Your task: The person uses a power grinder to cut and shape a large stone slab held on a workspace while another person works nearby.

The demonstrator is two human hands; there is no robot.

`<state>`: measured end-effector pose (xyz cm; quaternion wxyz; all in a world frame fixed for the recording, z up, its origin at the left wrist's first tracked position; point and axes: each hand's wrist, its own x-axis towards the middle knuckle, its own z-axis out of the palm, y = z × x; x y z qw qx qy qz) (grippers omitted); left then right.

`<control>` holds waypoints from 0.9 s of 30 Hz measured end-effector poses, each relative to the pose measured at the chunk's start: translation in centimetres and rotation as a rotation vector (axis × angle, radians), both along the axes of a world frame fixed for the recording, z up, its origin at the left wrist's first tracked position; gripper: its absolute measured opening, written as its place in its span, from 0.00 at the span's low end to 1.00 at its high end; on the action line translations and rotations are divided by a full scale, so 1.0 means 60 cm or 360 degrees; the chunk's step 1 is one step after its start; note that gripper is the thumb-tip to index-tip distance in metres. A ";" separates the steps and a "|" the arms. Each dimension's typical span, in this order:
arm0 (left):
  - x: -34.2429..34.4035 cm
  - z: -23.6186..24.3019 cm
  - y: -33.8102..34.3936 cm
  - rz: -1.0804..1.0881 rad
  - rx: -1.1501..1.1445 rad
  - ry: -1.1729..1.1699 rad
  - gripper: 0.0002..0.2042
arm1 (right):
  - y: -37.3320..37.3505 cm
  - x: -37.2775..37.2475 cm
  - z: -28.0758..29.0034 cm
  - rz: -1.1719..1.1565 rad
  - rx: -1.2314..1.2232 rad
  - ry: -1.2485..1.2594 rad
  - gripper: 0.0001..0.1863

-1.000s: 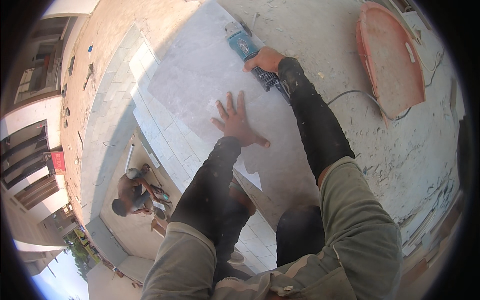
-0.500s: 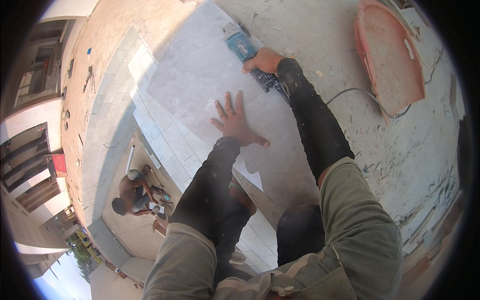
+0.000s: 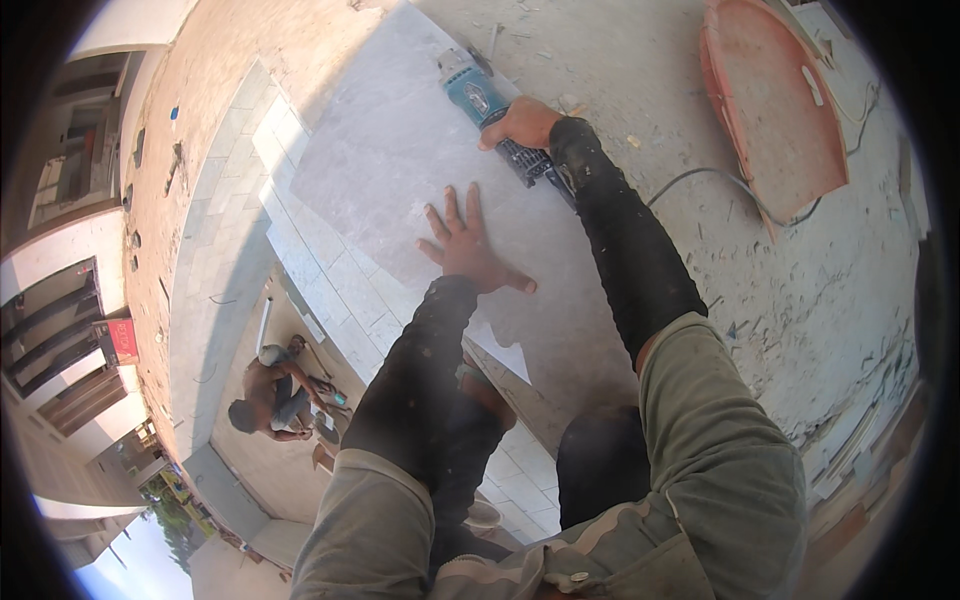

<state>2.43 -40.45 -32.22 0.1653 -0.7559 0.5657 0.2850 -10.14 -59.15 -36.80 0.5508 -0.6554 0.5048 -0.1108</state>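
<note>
A grey stone-look tile (image 3: 360,140) lies beneath my hands. My left hand (image 3: 470,245) rests flat on it, fingers spread. My right hand (image 3: 520,130) grips a teal and black angle grinder (image 3: 468,92) at the tile's upper right edge, its head pointing away from me. Pale dusty haze hangs over the tile, and a cable (image 3: 700,175) runs off toward the right.
An orange-red plastic trough (image 3: 775,110) lies on rough concrete (image 3: 800,290) at right. A crouching person (image 3: 275,395) works in a recessed area at lower left, beside pale paving (image 3: 220,200). Buildings (image 3: 60,330) stand at far left.
The view has shifted slightly, carrying grinder, tile and trough a little up-left in the picture. My hands keep their positions on grinder and tile. The crouching person has shifted posture slightly.
</note>
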 end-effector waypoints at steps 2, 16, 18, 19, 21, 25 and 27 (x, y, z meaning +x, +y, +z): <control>0.002 -0.001 0.001 0.0006 -0.0016 0.0012 0.83 | 0.001 -0.002 0.008 0.0030 -0.0041 0.0004 0.32; 0.001 -0.008 0.002 -0.0022 -0.0027 0.0012 0.83 | 0.009 -0.004 -0.007 -0.0034 0.0041 -0.0006 0.32; 0.004 -0.014 0.004 -0.0047 -0.0050 -0.0009 0.85 | 0.010 -0.003 -0.007 -0.0040 0.0031 0.0001 0.32; 0.004 -0.016 0.005 -0.0052 -0.0053 -0.0010 0.85 | 0.011 -0.004 -0.008 -0.0047 0.0040 0.0001 0.32; 0.005 -0.019 0.005 -0.0061 -0.0059 -0.0011 0.85 | 0.011 -0.004 -0.010 -0.0060 0.0058 0.0000 0.32; 0.003 -0.017 0.005 -0.0041 -0.0064 0.0008 0.84 | 0.010 -0.010 -0.009 0.0040 0.0074 0.0061 0.40; 0.001 -0.012 0.004 -0.0012 -0.0047 0.0022 0.83 | 0.013 -0.011 -0.006 0.0043 0.0065 0.0062 0.40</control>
